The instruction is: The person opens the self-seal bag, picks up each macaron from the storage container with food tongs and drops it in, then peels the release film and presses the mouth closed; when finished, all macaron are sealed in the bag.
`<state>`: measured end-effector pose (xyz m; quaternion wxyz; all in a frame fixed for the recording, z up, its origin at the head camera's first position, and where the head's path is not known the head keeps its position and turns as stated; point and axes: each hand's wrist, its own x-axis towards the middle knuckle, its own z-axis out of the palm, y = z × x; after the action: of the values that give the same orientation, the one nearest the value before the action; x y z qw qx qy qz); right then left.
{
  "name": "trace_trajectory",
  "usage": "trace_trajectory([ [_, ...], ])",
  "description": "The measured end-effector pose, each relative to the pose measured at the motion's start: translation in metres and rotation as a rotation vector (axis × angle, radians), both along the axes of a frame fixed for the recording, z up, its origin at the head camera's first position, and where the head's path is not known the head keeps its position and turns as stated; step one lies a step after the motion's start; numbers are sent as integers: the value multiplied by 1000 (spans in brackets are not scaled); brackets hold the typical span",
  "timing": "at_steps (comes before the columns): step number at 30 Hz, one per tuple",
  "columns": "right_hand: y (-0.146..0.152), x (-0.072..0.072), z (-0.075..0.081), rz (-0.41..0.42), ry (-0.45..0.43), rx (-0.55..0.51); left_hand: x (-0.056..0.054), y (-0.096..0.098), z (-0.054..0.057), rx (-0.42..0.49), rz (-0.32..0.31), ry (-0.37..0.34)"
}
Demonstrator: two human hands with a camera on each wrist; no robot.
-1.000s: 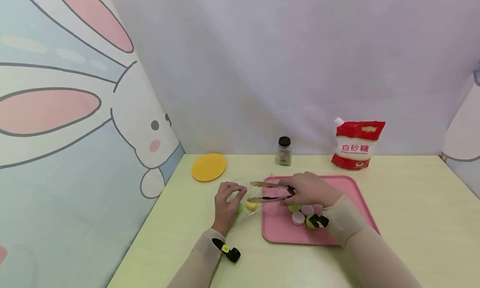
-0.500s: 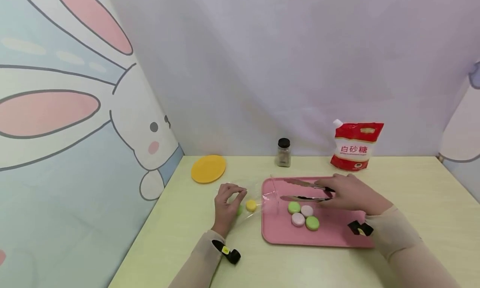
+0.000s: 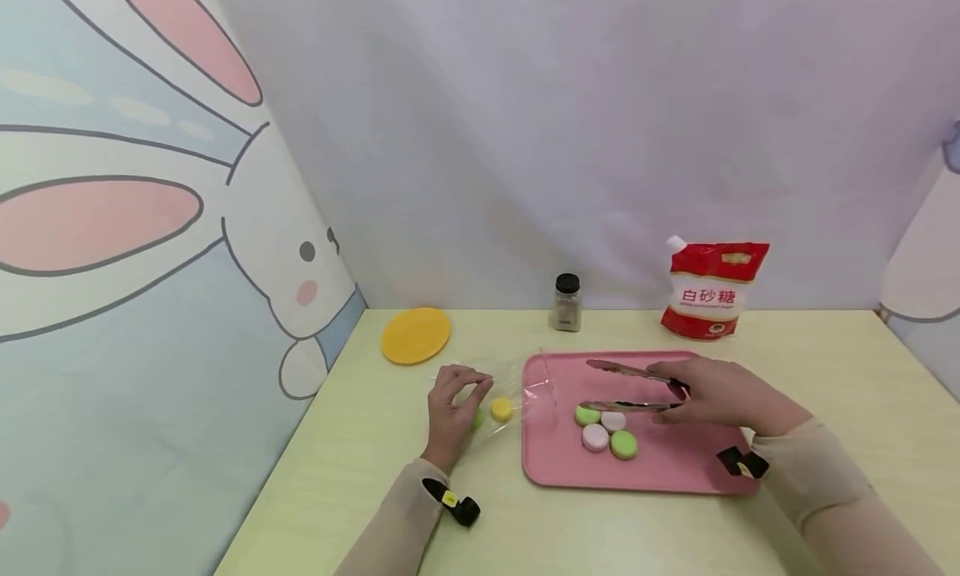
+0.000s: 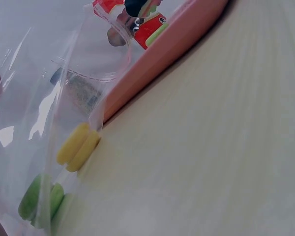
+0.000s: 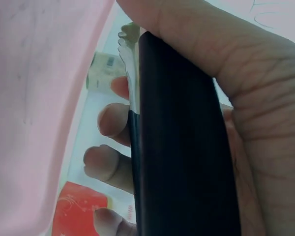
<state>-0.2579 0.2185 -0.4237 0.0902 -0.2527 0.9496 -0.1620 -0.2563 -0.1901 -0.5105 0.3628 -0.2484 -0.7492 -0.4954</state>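
My left hand pinches the upper side of a clear plastic bag, holding its mouth toward the tray. Inside the bag lie a yellow macaron and a green macaron. My right hand grips metal tongs by their black handles; the tong arms stand spread with nothing between them. Below the tongs, on the pink tray, sit two green macarons and two pale pink macarons in a cluster. The lower tong arm overlaps the back green one in the head view.
A yellow plate lies at the back left of the table. Behind the tray stand a small black-lidded jar and a red and white sugar pouch. A rabbit-printed wall borders the left side.
My right hand has drawn the open tongs back from the bag's mouth to the right, over the tray, uncovering the macarons there. My left hand has stayed on the bag.
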Motion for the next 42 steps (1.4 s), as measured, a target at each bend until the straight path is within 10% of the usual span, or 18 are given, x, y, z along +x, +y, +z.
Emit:
trace_trajectory([
  [11, -9, -1, -6, 17, 19, -1, -1, -1, 0, -5, 13, -30],
  [21, -7, -6, -10, -90, 217, 81, -1, 2, 1, -2, 7, -5],
  [27, -2, -9, -13, -123, 145, 58, -1, 1, 0, -8, 20, -18],
  [34, -4, -8, -39, -157, 27, -16, -1, 1, 2, -6, 5, -25],
  [42, -5, -10, -70, -96, 132, -109, -3, -1, -6, -15, -4, 15],
])
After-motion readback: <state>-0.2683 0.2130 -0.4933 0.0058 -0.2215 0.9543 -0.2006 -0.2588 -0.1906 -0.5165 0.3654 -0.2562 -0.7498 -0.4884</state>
